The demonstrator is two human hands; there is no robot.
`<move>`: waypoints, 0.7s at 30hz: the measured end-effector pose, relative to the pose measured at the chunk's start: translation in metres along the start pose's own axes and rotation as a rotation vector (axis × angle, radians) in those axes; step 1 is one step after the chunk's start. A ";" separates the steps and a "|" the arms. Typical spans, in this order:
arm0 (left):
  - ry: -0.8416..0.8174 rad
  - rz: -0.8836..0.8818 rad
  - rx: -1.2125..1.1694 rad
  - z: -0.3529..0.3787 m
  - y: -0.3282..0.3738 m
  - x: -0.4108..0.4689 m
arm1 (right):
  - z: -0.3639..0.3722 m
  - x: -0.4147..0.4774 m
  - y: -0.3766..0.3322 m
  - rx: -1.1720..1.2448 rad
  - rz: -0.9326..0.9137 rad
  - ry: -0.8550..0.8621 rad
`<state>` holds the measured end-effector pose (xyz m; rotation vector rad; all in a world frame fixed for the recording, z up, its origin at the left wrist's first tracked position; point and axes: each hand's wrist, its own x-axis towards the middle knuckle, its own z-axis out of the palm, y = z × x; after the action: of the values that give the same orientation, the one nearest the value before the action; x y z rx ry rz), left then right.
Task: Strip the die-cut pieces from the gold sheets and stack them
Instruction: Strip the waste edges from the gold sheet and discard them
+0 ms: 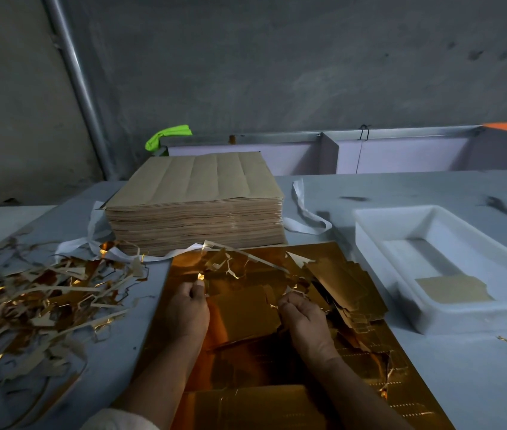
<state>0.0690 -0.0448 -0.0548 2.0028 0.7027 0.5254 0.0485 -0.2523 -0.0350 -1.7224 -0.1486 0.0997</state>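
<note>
Gold sheet (pixel 242 308) lies between my grips; left hand (pixel 191 305) and right hand (pixel 303 316) each pinch thin waste trim (pixel 233 270). I'd peel outward slowly, keeping the sheet flat.

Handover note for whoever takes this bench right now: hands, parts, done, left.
Left hand: pinches the thin gold waste lattice.
Right hand: pinches the same waste further right.
Shiny gold die-cut sheet lies flat under both hands, with a fanned stack of stripped gold pieces to its right. One tan piece lies in the white plastic tray.
Done: a heap of gold scrap strips on the left.
Left: finish this sheet, then likely the tall brown sheet stack behind.
</note>
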 end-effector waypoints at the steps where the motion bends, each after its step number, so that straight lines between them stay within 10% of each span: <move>1: 0.002 0.003 0.010 0.001 0.000 0.000 | 0.000 0.000 0.000 -0.006 -0.003 -0.008; 21: -0.049 0.026 0.023 -0.001 0.002 0.000 | 0.003 0.002 0.003 -0.088 0.024 -0.029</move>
<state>0.0690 -0.0449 -0.0523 2.0421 0.6560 0.4842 0.0498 -0.2494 -0.0380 -1.8108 -0.1556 0.1381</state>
